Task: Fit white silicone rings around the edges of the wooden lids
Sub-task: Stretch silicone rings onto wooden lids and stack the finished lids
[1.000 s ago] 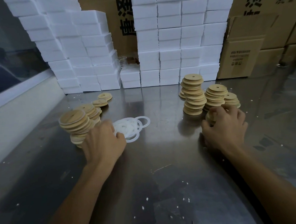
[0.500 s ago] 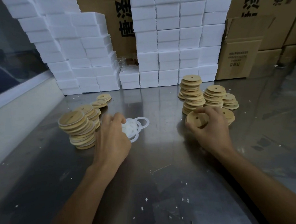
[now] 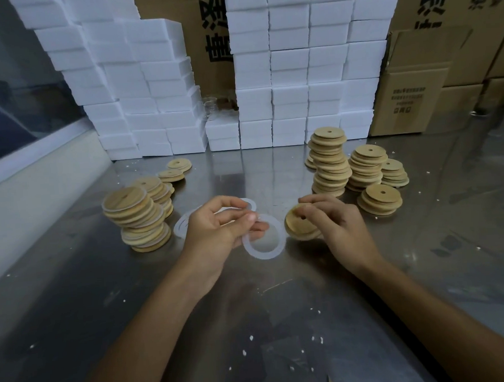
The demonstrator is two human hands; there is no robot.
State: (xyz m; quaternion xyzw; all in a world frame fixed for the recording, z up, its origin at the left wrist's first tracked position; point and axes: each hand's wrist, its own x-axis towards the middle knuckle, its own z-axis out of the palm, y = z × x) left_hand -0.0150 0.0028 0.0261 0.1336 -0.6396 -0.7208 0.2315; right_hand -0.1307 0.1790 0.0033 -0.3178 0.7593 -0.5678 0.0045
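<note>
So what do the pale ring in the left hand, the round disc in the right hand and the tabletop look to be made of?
Pale floppy ring: thin, translucent white, sagging from the fingers, probably silicone.
Round tan disc with a centre hole: matte, faint grain, apparently wood or bamboo.
Grey tabletop: dull sheen with blurred reflections, likely brushed steel.

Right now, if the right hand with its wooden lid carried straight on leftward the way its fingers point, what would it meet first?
Most likely the white silicone ring that the left hand pinches: it hangs just left of the wooden lid held by the right hand. Depth between them is unclear.
</note>
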